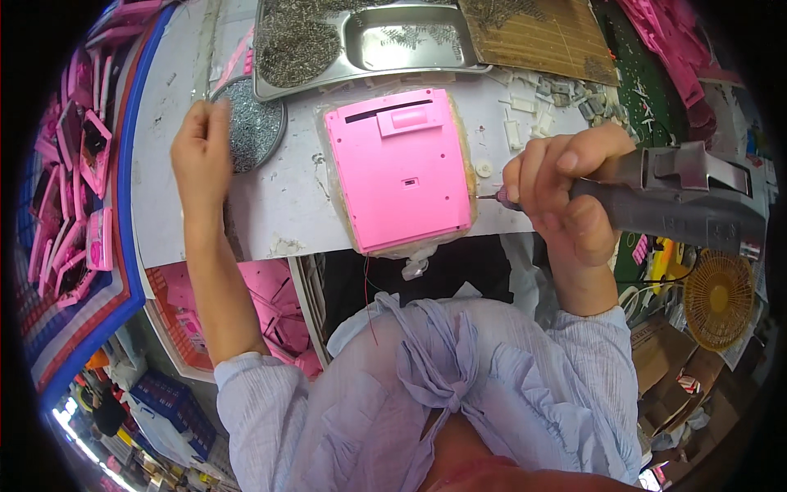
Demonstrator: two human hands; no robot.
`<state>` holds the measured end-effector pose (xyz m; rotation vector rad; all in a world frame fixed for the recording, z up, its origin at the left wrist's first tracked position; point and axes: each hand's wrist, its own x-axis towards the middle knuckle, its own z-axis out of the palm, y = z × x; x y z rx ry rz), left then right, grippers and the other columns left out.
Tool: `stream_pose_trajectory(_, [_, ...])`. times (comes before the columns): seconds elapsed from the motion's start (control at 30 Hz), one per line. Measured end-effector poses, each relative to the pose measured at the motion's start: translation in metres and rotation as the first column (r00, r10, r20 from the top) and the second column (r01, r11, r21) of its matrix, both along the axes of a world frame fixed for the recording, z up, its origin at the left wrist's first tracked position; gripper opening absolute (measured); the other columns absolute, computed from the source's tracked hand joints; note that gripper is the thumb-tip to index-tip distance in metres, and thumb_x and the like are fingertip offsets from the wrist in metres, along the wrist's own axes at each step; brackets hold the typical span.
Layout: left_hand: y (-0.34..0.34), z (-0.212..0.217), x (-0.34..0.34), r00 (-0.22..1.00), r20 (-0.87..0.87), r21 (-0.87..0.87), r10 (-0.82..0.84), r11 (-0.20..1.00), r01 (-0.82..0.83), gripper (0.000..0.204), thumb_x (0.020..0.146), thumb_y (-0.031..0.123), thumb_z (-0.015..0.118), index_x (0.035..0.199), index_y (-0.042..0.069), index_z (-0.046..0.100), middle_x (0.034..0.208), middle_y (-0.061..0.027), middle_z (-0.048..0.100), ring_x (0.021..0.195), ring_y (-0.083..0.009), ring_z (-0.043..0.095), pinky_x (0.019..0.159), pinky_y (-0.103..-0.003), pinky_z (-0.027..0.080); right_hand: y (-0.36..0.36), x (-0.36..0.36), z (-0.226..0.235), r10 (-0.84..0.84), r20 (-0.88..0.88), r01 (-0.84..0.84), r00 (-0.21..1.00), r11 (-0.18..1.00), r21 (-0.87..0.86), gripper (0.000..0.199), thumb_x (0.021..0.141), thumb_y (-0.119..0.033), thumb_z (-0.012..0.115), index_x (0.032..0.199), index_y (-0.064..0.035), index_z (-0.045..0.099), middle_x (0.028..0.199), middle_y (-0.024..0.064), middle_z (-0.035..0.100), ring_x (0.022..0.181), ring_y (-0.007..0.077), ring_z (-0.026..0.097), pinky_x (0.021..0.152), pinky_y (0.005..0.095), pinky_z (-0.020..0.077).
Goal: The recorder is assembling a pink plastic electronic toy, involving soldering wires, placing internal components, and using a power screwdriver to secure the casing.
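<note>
A pink plastic housing (398, 184) lies on a padded, plastic-wrapped rest (466, 139) in the middle of the table. Small holes and a dark slot show in its upper face. My right hand (574, 184) is wrapped round a dark electric screwdriver (689, 205), its thin bit pointing left at the housing's right edge. On the other side, my left hand (202, 152) is closed over the rim of a round dish (256, 131) of small silvery screws. What its fingers hold, if anything, is hidden. A red wire (369, 307) hangs below the housing.
A metal tray (348, 70) with screws and springs stands at the back, beside brown cardboard (541, 33). Small white parts (516, 107) lie behind my right hand. Pink parts fill a rack (74, 189) at left and a crate (176, 328) below. A yellow fan (719, 299) stands at right.
</note>
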<state>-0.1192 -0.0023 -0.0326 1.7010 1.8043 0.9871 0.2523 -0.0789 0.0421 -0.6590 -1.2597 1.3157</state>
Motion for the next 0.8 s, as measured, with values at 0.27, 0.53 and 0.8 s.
stream_pose_trajectory(0.27, [-0.058,0.034,0.107,0.885,-0.231,0.309,-0.404,0.832,0.46,0.01,0.086,0.009,0.073,0.094,0.006,0.069,0.096,-0.0067,0.072,0.085,-0.027,0.067,0.079,-0.037,0.048,-0.004,-0.004,0.001,-0.029,0.007,0.029,1.0,1.0,-0.005,0.039,0.093,-0.037,0.075,0.113,-0.012,0.052,0.062,-0.0054,0.043,0.057,0.0102,0.043,0.061,0.0302,0.043])
stream_pose_trajectory(0.53, [-0.031,0.014,0.011,0.987,-0.159,0.136,0.016,0.991,0.005,0.008,0.091,0.007,0.072,0.091,0.0,0.071,0.099,-0.0094,0.076,0.092,-0.0187,0.071,0.085,-0.03,0.052,0.001,0.008,-0.001,0.036,-0.096,-0.036,0.995,0.999,0.002,0.037,0.093,-0.028,0.075,0.114,-0.0095,0.051,0.065,-0.0014,0.047,0.058,0.011,0.044,0.062,0.0309,0.0433])
stream_pose_trajectory(0.8, [-0.058,0.014,0.128,0.725,-0.326,0.286,-0.606,0.668,0.687,0.017,0.081,0.009,0.071,0.097,0.005,0.067,0.117,-0.0074,0.073,0.108,-0.0264,0.068,0.091,-0.037,0.054,0.004,0.003,-0.008,0.051,-0.11,-0.048,0.993,0.998,0.027,0.038,0.089,-0.014,0.074,0.115,0.0008,0.05,0.08,0.0097,0.061,0.071,0.0153,0.061,0.066,0.0293,0.0529])
